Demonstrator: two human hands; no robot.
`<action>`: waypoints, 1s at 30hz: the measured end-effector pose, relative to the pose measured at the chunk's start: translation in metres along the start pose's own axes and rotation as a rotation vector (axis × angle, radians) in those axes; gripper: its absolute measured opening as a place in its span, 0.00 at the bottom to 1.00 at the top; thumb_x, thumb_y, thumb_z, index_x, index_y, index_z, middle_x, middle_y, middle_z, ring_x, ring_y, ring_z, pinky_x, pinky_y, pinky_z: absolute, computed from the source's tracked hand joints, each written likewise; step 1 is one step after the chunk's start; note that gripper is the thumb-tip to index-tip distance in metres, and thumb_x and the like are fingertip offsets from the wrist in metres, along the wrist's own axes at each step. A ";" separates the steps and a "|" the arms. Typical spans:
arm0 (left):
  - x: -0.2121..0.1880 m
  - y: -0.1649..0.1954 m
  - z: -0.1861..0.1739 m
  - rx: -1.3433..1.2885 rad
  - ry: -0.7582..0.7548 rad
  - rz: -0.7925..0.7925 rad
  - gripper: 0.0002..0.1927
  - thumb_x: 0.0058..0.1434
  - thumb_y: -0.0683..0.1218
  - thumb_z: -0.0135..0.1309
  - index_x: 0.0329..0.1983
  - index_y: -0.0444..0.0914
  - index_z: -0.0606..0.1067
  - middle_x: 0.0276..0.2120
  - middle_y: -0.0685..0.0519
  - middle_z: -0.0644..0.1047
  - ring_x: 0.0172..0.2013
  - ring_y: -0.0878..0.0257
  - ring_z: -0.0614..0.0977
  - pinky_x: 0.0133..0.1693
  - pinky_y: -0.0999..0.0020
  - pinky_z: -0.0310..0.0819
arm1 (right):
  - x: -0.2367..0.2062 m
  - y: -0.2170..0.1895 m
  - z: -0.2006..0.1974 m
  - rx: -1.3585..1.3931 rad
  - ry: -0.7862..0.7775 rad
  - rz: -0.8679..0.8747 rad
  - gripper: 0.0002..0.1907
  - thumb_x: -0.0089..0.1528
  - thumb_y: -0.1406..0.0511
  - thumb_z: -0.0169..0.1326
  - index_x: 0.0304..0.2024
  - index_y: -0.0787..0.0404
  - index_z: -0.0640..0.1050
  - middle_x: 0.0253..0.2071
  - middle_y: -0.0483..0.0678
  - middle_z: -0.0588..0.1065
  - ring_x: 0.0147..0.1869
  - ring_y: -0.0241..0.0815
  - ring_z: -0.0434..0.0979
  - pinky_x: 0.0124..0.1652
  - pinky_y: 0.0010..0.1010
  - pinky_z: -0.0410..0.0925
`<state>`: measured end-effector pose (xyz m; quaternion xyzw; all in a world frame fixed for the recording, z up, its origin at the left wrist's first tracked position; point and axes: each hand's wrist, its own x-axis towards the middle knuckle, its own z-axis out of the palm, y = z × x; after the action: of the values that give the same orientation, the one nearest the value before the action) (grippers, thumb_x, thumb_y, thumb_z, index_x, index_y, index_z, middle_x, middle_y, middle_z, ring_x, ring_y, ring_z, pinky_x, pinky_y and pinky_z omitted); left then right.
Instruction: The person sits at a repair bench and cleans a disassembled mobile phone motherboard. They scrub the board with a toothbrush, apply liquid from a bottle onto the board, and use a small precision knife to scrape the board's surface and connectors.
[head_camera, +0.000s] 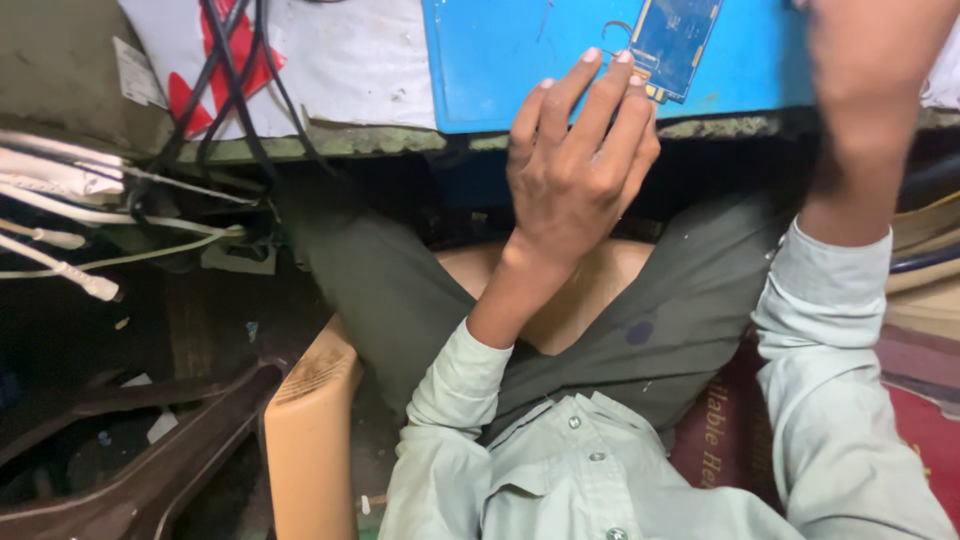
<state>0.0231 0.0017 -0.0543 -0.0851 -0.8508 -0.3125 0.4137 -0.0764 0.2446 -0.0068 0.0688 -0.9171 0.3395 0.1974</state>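
My left hand (577, 160) reaches up to the edge of a workbench, its fingertips resting on the lower corner of a blue circuit board (675, 40). The board lies on a blue mat (520, 60) at the bench's front edge. My right hand is raised out of the top of the view; only the blurred forearm (865, 110) and its pale shirt sleeve (830, 330) show. I look down at my own lap, in grey trousers (690, 310) and a pale buttoned shirt (580, 460).
Black cables (235, 70) and white cables (60, 240) hang at the left by the bench edge. I sit on a tan plastic stool (310, 430). A dark brown chair part (150, 470) lies at the lower left. Red fabric (930, 430) shows at the lower right.
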 end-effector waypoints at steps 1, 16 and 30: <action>0.000 0.000 -0.001 0.005 -0.003 0.001 0.08 0.69 0.45 0.62 0.49 0.40 0.80 0.56 0.54 0.78 0.61 0.57 0.75 0.66 0.59 0.58 | -0.009 -0.003 -0.008 0.094 -0.006 0.049 0.11 0.80 0.68 0.52 0.44 0.70 0.74 0.33 0.52 0.69 0.27 0.37 0.60 0.31 0.28 0.55; 0.003 0.006 -0.014 0.012 -0.095 -0.032 0.09 0.70 0.44 0.62 0.51 0.37 0.80 0.58 0.53 0.78 0.63 0.57 0.75 0.67 0.59 0.57 | -0.044 -0.053 -0.035 1.209 -0.323 0.385 0.10 0.77 0.69 0.48 0.44 0.74 0.74 0.36 0.59 0.72 0.22 0.35 0.59 0.27 0.27 0.55; 0.000 -0.001 -0.015 -0.143 -0.053 0.019 0.10 0.68 0.41 0.64 0.50 0.36 0.79 0.55 0.52 0.79 0.56 0.59 0.79 0.65 0.60 0.60 | -0.045 -0.066 -0.022 0.927 -0.223 0.245 0.10 0.78 0.67 0.54 0.46 0.71 0.74 0.40 0.55 0.75 0.25 0.33 0.63 0.27 0.22 0.56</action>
<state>0.0330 -0.0082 -0.0478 -0.1305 -0.8361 -0.3664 0.3869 -0.0107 0.2080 0.0294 0.0769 -0.6864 0.7232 0.0051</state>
